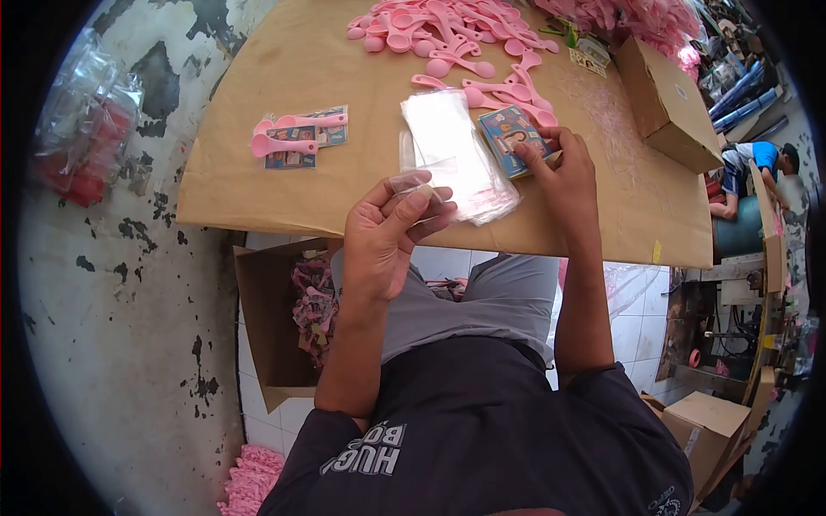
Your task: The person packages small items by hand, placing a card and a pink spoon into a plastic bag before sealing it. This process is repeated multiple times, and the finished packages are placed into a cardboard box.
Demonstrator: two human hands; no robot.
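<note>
My left hand [400, 215] pinches the edge of a clear plastic bag [430, 176], above the near end of a stack of clear bags [456, 146] on the table. To the right of that stack, my right hand [555, 168] has its thumb and fingers on a stack of blue printed cards [508, 138]. Pink measuring spoons [297, 146] lie on packaged cards at the left of the table. A large heap of pink spoons [439, 26] spreads over the far side, some close beyond the cards.
An open cardboard box [667, 103] sits at the table's right edge. Below the table's left side, another box [275, 344] holds packed pink items. A person [757, 168] is in the background at right. Plastic bags [90, 129] hang by the left wall.
</note>
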